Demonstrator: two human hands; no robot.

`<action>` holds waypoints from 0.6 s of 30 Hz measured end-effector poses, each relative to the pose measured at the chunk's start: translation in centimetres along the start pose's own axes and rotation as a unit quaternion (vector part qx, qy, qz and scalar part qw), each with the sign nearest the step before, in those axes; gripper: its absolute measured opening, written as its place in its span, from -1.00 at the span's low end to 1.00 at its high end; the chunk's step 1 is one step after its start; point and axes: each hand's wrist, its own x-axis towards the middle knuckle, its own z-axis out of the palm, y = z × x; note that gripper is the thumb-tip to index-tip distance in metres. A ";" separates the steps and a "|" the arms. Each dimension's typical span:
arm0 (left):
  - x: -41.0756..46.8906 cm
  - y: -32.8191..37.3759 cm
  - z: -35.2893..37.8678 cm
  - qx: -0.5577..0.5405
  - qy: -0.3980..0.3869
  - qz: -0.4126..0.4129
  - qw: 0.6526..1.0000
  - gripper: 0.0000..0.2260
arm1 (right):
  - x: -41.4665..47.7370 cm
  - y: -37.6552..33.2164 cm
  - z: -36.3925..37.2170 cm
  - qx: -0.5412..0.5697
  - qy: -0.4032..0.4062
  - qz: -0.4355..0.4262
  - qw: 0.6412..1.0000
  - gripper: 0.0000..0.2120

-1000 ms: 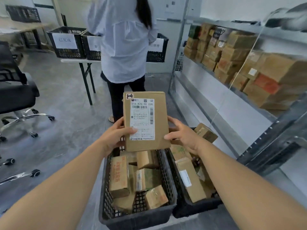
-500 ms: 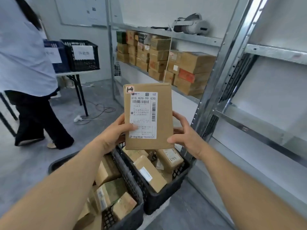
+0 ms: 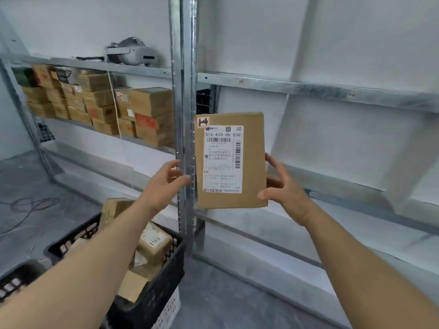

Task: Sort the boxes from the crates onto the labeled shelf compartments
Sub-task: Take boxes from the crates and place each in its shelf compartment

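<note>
The right hand (image 3: 282, 186) grips the box (image 3: 251, 162) by its right edge, thumb in front, fingers behind. The box is upright in the air before the shelf post (image 3: 183, 67), label facing the camera. The left hand (image 3: 164, 184) hovers just beside its left edge, fingers loosely spread, holding nothing. A crate (image 3: 161, 288) sits below.

The box (image 3: 251, 162) is plain kraft brown. Its label (image 3: 222, 160) is white with black print and black barcode stripes, and a small red-and-black sticker (image 3: 202, 121) sits at its top left corner. The shelf upright (image 3: 184, 91) is dull silver-grey, dotted with a row of small holes. The stacked boxes (image 3: 147, 108) on the left shelf are brown, several with red-orange patches; the end box (image 3: 23, 77) is dark green. The crate (image 3: 154, 288) is black latticework. The floor (image 3: 225, 305) is mottled grey.
</note>
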 end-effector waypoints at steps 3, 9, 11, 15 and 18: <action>0.2 3.5 6.0 0.101 -0.016 0.055 0.993 -0.45 | -3.4 -0.6 -6.4 -0.013 0.053 -0.013 0.998 -0.21; -0.4 11.4 17.5 0.236 -0.040 0.179 0.954 -0.34 | -9.8 -2.1 -17.6 -0.027 0.117 -0.038 0.992 -0.17; -0.7 14.0 21.0 0.254 -0.041 0.215 0.942 -0.35 | -11.9 -2.5 -21.0 -0.042 0.141 -0.047 0.988 -0.14; -1.2 18.9 27.5 0.282 -0.053 0.279 0.916 -0.35 | -16.3 -3.4 -27.5 -0.079 0.193 -0.062 0.976 -0.13; -1.3 22.2 31.9 0.291 -0.070 0.320 0.899 -0.34 | -19.4 -4.1 -31.7 -0.095 0.240 -0.074 0.963 -0.18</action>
